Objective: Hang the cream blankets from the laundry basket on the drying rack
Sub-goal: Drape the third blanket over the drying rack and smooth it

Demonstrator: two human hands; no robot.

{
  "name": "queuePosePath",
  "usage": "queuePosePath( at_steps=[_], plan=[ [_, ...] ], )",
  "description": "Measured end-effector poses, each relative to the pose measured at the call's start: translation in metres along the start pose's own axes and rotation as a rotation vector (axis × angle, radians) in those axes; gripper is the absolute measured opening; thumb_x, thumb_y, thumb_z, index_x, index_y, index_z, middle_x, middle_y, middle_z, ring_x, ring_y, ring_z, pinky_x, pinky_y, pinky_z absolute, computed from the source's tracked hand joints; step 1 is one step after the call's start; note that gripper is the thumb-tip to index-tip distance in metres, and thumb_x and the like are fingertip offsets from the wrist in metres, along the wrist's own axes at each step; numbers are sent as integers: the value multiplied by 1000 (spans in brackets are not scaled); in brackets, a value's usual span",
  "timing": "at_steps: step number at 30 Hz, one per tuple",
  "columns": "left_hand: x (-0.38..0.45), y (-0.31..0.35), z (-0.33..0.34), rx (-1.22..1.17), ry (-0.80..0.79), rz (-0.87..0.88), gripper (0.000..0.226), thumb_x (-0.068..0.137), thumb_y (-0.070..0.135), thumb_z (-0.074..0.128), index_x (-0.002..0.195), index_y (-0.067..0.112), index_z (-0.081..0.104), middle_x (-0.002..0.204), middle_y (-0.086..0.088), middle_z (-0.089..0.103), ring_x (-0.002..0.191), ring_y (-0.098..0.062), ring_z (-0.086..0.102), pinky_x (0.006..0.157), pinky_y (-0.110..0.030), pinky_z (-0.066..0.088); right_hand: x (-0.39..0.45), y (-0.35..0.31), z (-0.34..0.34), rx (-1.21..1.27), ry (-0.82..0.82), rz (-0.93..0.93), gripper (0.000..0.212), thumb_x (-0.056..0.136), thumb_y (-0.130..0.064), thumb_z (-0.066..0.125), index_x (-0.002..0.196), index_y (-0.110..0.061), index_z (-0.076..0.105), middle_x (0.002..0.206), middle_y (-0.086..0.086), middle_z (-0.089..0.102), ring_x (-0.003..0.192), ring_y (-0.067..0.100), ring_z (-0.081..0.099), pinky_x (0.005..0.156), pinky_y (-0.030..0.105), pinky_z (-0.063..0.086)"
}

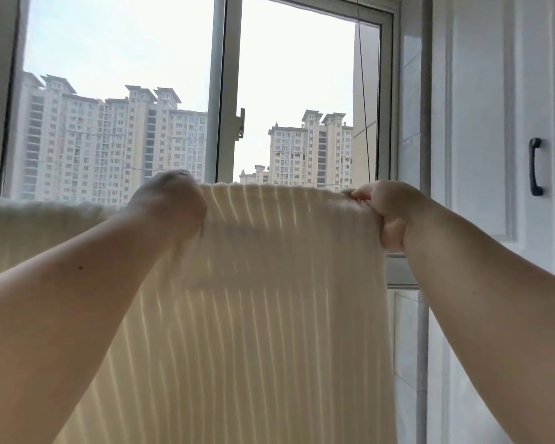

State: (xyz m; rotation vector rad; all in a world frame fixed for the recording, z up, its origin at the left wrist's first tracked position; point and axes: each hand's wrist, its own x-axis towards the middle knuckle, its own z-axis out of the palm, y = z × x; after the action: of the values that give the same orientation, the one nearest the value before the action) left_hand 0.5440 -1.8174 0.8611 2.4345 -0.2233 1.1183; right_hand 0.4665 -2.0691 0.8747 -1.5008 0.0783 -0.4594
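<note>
While both arms reach up in front of the window (225,91), the two hands hold one cream blanket (269,315) by its top edge; the left hand (170,203) is curled tight over the left end of that edge, with its fingers hidden behind the cloth; the right hand (385,213) pinches the right corner, and the thumb and bent fingers squeeze a small bunch of cloth. The top edge is pulled flat and straight between the hands; the rest of the blanket hangs down long and wide, past the bottom of the view; it has thin ribs running up and down, and light shines through them in pale lines. A second cream blanket (36,219) is off to the left, fluffy on top; its top sits at about the same height, and the left arm crosses in front of it; what it hangs on is hidden. A thin dark cord (364,107) comes down near the right side of the window. Tall buildings (109,139) show through the glass. On the right is a white cupboard (478,123) with dark handles (535,166).
</note>
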Motion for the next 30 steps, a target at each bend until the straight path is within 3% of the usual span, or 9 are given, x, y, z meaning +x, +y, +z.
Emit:
queuePosePath(
  at_steps=[4,6,8,10,13,17,21,25,30],
  plan=[
    [6,-4,-1,-38,27,2,27,92,4,38,110,-8,53,114,-29,57,107,-38,54,83,-38,41,-13,-6,-9,28,1,-8,11,84,-9,59,94,-7,64,95,14,67,65,23,65,71,44,58],
    [8,-7,-1,-56,36,-12,28,91,3,38,112,-8,51,117,-30,55,110,-38,52,88,-38,41,-11,-11,-18,151,195,-138,4,79,-4,61,81,-7,58,88,7,58,63,15,56,64,33,56],
    [9,-8,-1,-54,35,-23,27,90,3,39,112,-8,50,119,-31,54,111,-40,51,89,-40,41,-9,-13,-28,152,389,-295,19,76,0,59,63,-13,53,65,-1,53,52,9,49,51,24,46],
    [10,-10,0,-44,25,-25,27,88,2,41,111,-8,50,119,-32,54,111,-41,51,88,-41,41,-9,-11,-34,115,402,-382,19,78,1,58,67,-15,56,63,-1,55,57,9,54,55,22,46],
    [9,-13,3,-37,-42,8,30,82,2,45,111,-3,46,115,-28,55,104,-39,53,82,-41,43,-9,-3,-31,-212,264,-284,9,83,-2,60,84,-11,62,83,8,63,71,18,62,67,31,53],
    [9,-1,2,-15,-154,109,46,82,19,62,122,8,42,123,-15,55,107,-33,53,89,-43,46,-8,14,-27,-640,289,-195,7,87,-12,63,80,-13,62,81,7,68,69,17,65,63,31,51],
    [-3,40,11,-140,-180,378,39,91,22,50,129,22,47,140,-4,47,120,-23,48,85,-25,34,-4,34,-28,-727,297,-125,22,88,-32,63,85,-10,62,77,8,72,67,19,71,68,35,55],
    [-16,71,32,17,-349,522,47,97,43,34,137,20,40,145,-5,42,130,-24,41,103,-34,33,-3,48,-32,-689,271,-51,33,88,-39,59,87,-7,65,68,8,74,62,21,72,77,41,55],
    [-17,78,45,80,-259,569,43,98,44,31,120,16,55,127,-5,58,114,-23,52,90,-34,40,-2,59,-43,-544,272,20,35,85,-45,59,95,-11,63,71,4,74,67,17,70,75,42,46]
  ],
)
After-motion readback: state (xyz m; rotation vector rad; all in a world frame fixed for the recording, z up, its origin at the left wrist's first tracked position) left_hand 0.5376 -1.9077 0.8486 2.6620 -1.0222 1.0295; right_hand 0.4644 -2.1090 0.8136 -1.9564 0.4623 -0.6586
